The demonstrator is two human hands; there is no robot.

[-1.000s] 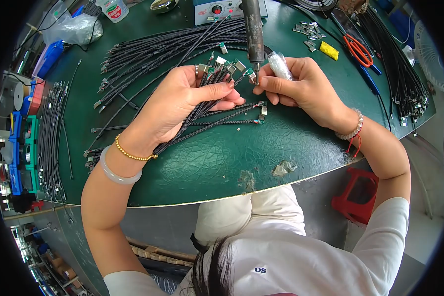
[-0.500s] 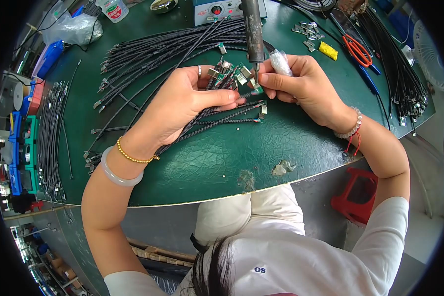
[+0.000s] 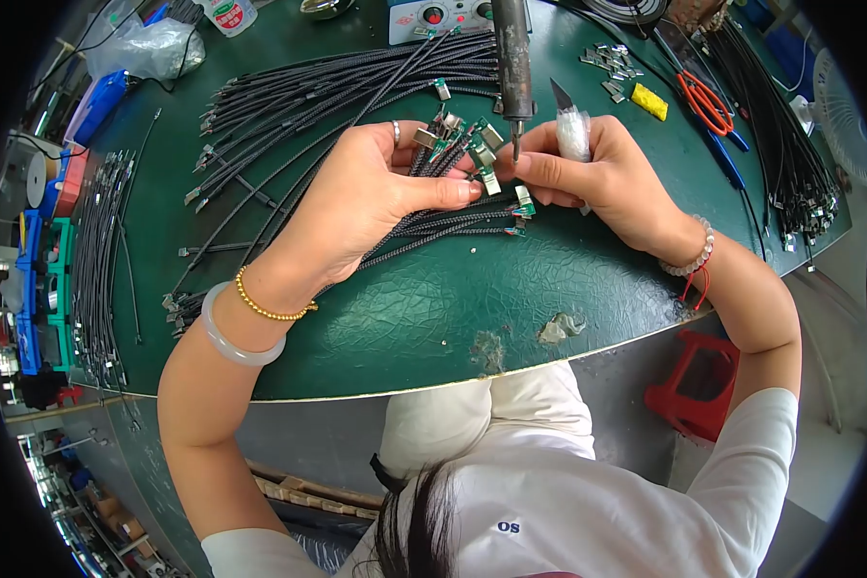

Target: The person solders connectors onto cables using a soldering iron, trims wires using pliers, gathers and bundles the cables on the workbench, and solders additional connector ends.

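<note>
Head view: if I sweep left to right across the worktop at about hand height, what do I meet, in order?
Thin dark cables → left hand holding braided cables → soldering iron → right hand holding a wrapped blade → orange-handled tool → bunch of black cables → white fan.

Both hands [image 3: 491, 178] raised, fingers curled.
</note>
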